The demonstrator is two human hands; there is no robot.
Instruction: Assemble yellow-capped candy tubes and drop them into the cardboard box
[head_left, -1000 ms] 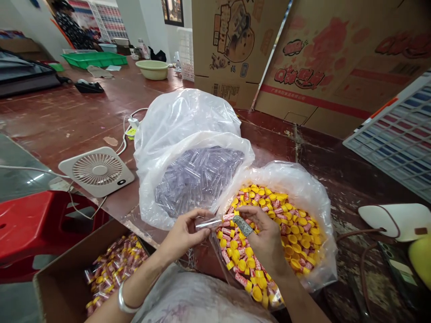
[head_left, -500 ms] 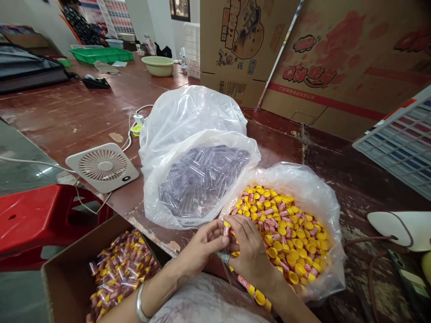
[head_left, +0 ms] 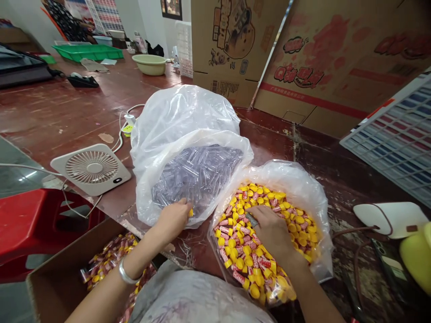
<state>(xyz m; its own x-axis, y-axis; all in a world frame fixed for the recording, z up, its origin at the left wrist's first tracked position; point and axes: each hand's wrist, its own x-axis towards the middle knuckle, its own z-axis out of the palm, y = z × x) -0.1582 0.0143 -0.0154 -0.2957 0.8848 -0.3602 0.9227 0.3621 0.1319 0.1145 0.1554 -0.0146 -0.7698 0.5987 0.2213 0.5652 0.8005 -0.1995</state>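
My left hand (head_left: 175, 215) is at the front edge of the bag of clear plastic tubes (head_left: 202, 168), its fingers closed, with a bit of yellow showing beside the fingertips. My right hand (head_left: 269, 224) reaches into the other bag, among yellow caps with red-and-white rolls (head_left: 242, 244). Its fingertips are buried or hidden there, and a grey wrap shows on one finger. Below my left forearm, a cardboard box (head_left: 50, 278) holds many filled tubes with yellow caps (head_left: 111, 258).
A white fan (head_left: 94, 168) with cables lies left of the bags, above a red stool (head_left: 30, 220). Large cartons (head_left: 229, 45) stand behind. At right are a white basket (head_left: 400, 134) and a phone (head_left: 390, 264). A person (head_left: 67, 20) sits far left.
My hands, together before over the cap bag's near edge around a small yellow-capped piece, have separated. The left moved to the tube bag; the right moved deeper among the caps. The view shifted slightly.
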